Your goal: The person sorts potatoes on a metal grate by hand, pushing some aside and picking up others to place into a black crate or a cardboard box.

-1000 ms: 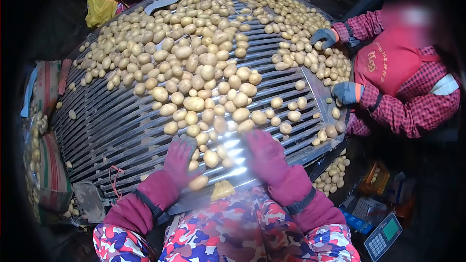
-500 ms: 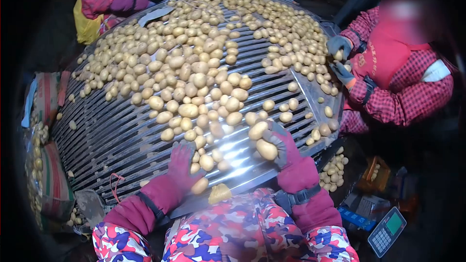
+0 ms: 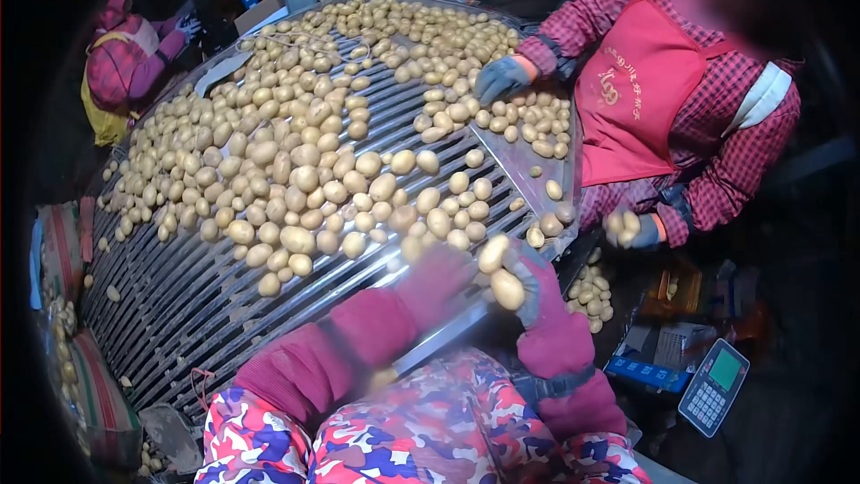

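Two potatoes are gripped in my gloved right hand, above the near right edge of the slatted sorting table. My left hand stretches across in front of me toward the right, beside loose potatoes and close to my right hand. It is smeared by motion, so its fingers and anything in them cannot be made out. A heap of potatoes covers much of the slats. Part of the metal sheet shows below my left arm.
At the right, a co-worker in a red apron reaches onto the table and holds potatoes in the other hand. Another person is at the far left. A scale display stands low right. Sacks line the left side.
My left hand has swept right, toward my right hand, which still holds the two potatoes. The view has turned right. The co-worker's hands have separated, one reaching over the table, one lowered.
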Demonstrator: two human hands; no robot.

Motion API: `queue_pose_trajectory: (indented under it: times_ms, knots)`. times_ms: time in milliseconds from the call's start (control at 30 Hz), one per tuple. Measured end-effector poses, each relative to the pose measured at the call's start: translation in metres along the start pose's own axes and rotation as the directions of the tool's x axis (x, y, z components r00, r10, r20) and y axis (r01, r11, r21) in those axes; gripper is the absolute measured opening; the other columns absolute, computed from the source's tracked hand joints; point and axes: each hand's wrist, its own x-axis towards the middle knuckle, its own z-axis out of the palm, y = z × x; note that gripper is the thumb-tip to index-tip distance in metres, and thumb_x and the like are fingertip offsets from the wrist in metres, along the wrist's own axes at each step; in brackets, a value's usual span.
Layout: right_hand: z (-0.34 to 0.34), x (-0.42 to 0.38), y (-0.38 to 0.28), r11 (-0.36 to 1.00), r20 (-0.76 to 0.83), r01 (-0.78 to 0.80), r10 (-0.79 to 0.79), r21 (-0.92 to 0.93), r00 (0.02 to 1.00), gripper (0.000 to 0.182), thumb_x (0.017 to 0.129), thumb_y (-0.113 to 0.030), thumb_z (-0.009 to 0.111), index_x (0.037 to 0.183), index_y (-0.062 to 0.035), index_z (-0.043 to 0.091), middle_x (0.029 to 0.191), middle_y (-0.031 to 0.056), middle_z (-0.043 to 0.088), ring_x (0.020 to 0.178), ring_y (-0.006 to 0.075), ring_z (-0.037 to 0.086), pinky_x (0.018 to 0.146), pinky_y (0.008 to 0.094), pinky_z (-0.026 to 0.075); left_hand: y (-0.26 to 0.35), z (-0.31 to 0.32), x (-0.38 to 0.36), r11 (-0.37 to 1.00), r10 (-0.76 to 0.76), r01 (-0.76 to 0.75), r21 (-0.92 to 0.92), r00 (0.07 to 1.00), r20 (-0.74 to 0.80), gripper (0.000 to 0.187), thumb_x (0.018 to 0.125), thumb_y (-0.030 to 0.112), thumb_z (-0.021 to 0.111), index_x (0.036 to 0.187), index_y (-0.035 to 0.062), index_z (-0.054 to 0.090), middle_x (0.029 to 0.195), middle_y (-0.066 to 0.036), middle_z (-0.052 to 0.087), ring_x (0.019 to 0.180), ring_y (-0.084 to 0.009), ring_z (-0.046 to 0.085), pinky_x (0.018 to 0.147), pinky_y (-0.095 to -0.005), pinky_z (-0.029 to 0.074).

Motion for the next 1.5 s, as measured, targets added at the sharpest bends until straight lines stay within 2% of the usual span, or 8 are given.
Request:
queue_pose_trajectory:
  times_ms: [333,400,600,933,1167,1233,1433,1500]
  knots:
    - [-0.077,-0.029,-0.031,0.811,-0.227,0.037,-0.207,-0.584,0.952,0.048,0.087,-0.006,0.064,0.134,-0.0047,0.056,0.118,0.0075,0.065,0.104,0.0212,0.063,0.09,0.0325,0.049,-0.05,-0.055,-0.108,0.996,0.066,-0.038,0.081,0.92,-0.385,0.045,0.086,0.017,0.065,0.128,0.0062,0.057,0.131,-0.018,0.055,0.124,-0.0405,0.049,0.109,-0.0534,0.035]
    - [-0.09,-0.041,-0.054,-0.223,-0.34,-0.358,-0.116,-0.907,0.933,0.044,0.085,-0.011,0.068,0.128,-0.0092,0.06,0.115,0.0085,0.067,0.097,0.0259,0.066,0.085,0.036,0.051,-0.076,-0.057,-0.152,0.974,-0.12,0.211,0.088,0.799,-0.589,0.044,0.085,0.011,0.066,0.127,0.0031,0.058,0.129,-0.021,0.056,0.127,-0.0405,0.049,0.11,-0.0505,0.036]
    - [-0.011,0.017,-0.035,0.208,0.207,0.334,-0.467,-0.919,0.86,0.036,0.086,-0.015,0.068,0.12,-0.0065,0.064,0.116,0.0129,0.066,0.103,0.0322,0.065,0.09,0.0376,0.052,-0.157,-0.036,-0.213,0.773,-0.534,0.53,-0.349,0.244,-0.81,0.055,0.088,0.014,0.066,0.139,0.0021,0.049,0.147,-0.021,0.043,0.135,-0.0382,0.041,0.114,-0.0471,0.031]
    - [0.105,0.188,0.069,-0.482,0.71,0.537,-0.321,-0.692,0.627,0.039,0.082,-0.012,0.059,0.121,-0.0111,0.059,0.116,0.0138,0.06,0.107,0.0341,0.059,0.087,0.0438,0.05,-0.169,-0.007,-0.193,0.721,-0.49,0.657,-0.221,0.258,-0.833,0.051,0.088,0.015,0.065,0.137,0.009,0.053,0.151,-0.021,0.038,0.138,-0.0414,0.035,0.114,-0.0506,0.029]
    - [0.084,0.212,0.024,0.169,0.306,0.294,0.047,-0.941,0.951,0.056,0.072,-0.025,0.078,0.124,-0.0127,0.061,0.105,0.0146,0.067,0.094,0.0267,0.067,0.082,0.0378,0.054,-0.165,-0.009,-0.191,0.708,-0.459,0.683,-0.179,0.252,-0.852,0.044,0.089,0.017,0.064,0.131,0.007,0.056,0.148,-0.021,0.042,0.136,-0.0423,0.038,0.112,-0.0515,0.031]
    - [0.076,0.214,0.028,0.708,0.269,0.107,0.12,-0.698,0.955,0.054,0.077,-0.027,0.078,0.124,-0.0076,0.06,0.098,0.009,0.067,0.09,0.0196,0.066,0.08,0.0359,0.054,-0.164,-0.011,-0.19,0.702,-0.472,0.689,-0.182,0.259,-0.843,0.043,0.09,0.018,0.063,0.131,0.007,0.057,0.148,-0.021,0.041,0.137,-0.0414,0.038,0.113,-0.0509,0.03]
    - [0.022,0.174,0.008,0.68,0.39,0.638,-0.512,-0.36,0.766,0.047,0.093,-0.024,0.066,0.132,-0.0014,0.055,0.116,0.0117,0.062,0.107,0.0218,0.062,0.092,0.0443,0.055,-0.164,-0.009,-0.19,0.7,-0.479,0.688,-0.192,0.253,-0.84,0.043,0.091,0.018,0.063,0.132,0.0066,0.056,0.15,-0.021,0.039,0.138,-0.0409,0.037,0.113,-0.0502,0.03]
    - [0.028,0.149,-0.027,0.915,0.237,0.314,-0.373,0.252,0.897,0.047,0.098,-0.033,0.057,0.13,0.0004,0.053,0.12,0.0168,0.058,0.12,0.0302,0.056,0.094,0.0447,0.057,-0.164,-0.008,-0.19,0.699,-0.479,0.689,-0.193,0.25,-0.841,0.044,0.09,0.018,0.063,0.132,0.0063,0.056,0.15,-0.022,0.039,0.138,-0.0408,0.037,0.113,-0.0501,0.03]
